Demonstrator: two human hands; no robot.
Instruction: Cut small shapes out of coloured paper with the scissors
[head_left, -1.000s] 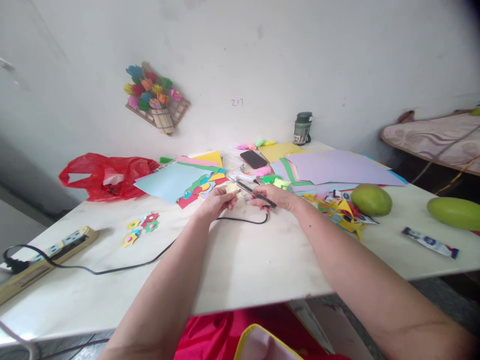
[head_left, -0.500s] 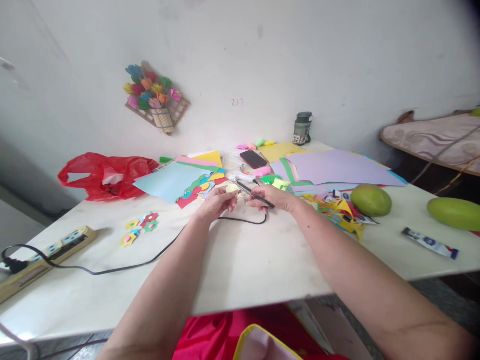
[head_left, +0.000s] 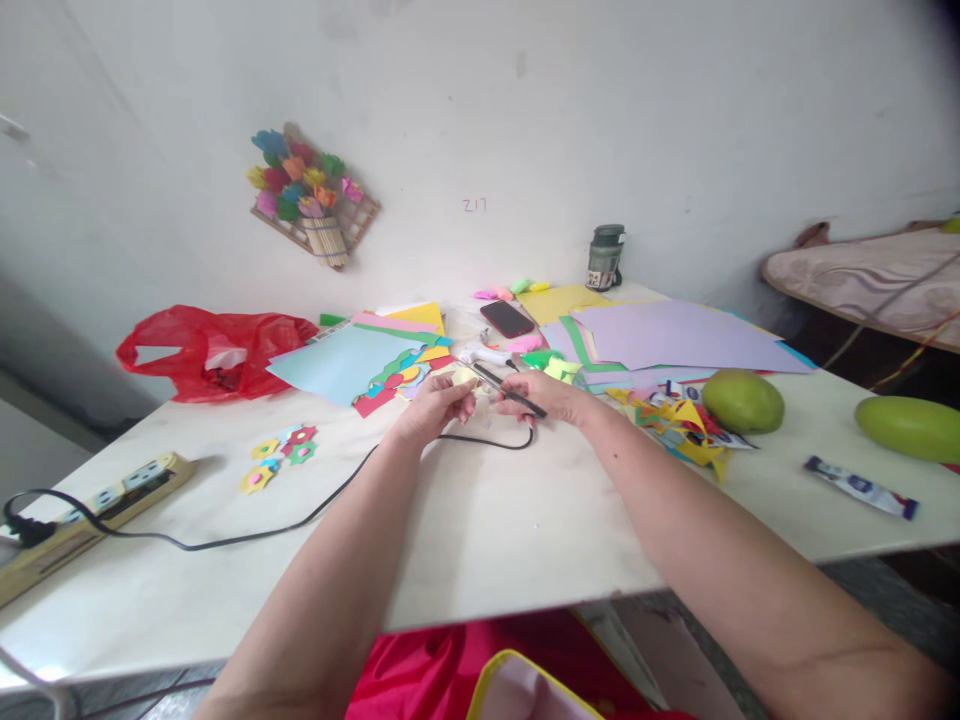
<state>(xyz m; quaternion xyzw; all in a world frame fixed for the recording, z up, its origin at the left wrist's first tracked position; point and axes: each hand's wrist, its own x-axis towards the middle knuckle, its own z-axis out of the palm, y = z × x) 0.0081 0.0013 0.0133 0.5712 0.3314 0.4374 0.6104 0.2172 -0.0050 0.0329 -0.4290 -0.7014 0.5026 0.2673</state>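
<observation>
My left hand (head_left: 442, 402) is closed, its thumb and fingers pinching a small pale-yellow paper piece (head_left: 464, 376). Close on its right, my right hand (head_left: 538, 394) grips a slim black tool (head_left: 489, 375) with a greyish front part, slanting toward the left fingertips. Its exact kind cannot be made out. Just behind the hands lies a white glue gun (head_left: 484, 354). Cut paper pieces (head_left: 401, 377) in several colours spread beyond my left hand. Small paper flowers (head_left: 257, 478) rest on the table to the left.
A black cord (head_left: 300, 522) runs from the power strip (head_left: 120, 505) across the white table (head_left: 480, 540). Coloured sheets (head_left: 667, 333), a phone (head_left: 507, 319), a red plastic bag (head_left: 202, 350) and a bottle (head_left: 604, 258) stand farther back. Paper scraps (head_left: 686, 425), green fruits (head_left: 742, 401) and a tube (head_left: 861, 487) lie right.
Both hands stay almost in place. The black tool has shifted very slightly to the left, and more of the pale-yellow paper shows above my left fingertips.
</observation>
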